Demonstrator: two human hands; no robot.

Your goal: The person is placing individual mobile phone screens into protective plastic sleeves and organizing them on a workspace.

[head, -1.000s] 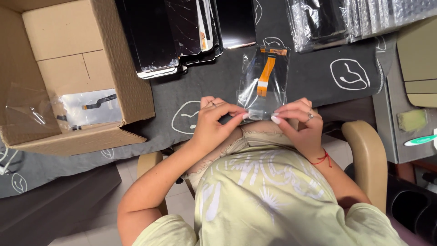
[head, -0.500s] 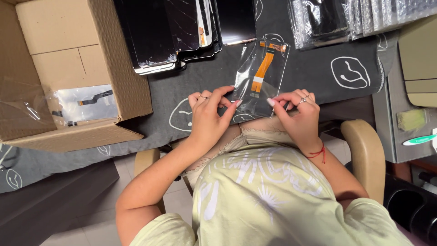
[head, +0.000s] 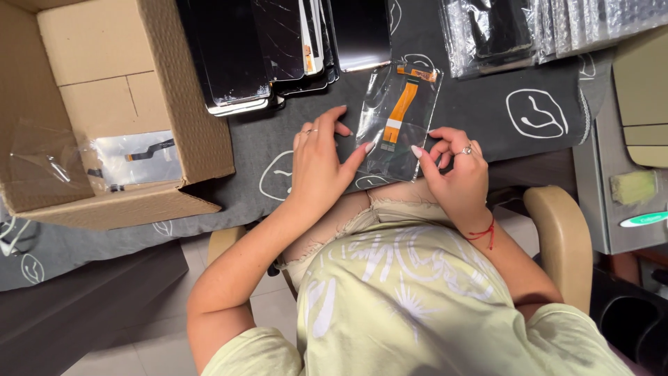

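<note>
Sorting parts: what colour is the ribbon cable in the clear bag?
Orange ribbon cable, clearest in the head view.

Both forearms are stretched forward from the body, bare below short sleeves. The left hand (head: 319,161) is laid palm down, its fingers spread and extended, with the thumb angled toward the right. The right hand (head: 454,167) is held with the fingers curled inward and the index fingertip pointed left. A ring is worn on each hand, and a red cord is tied around the right wrist.
</note>
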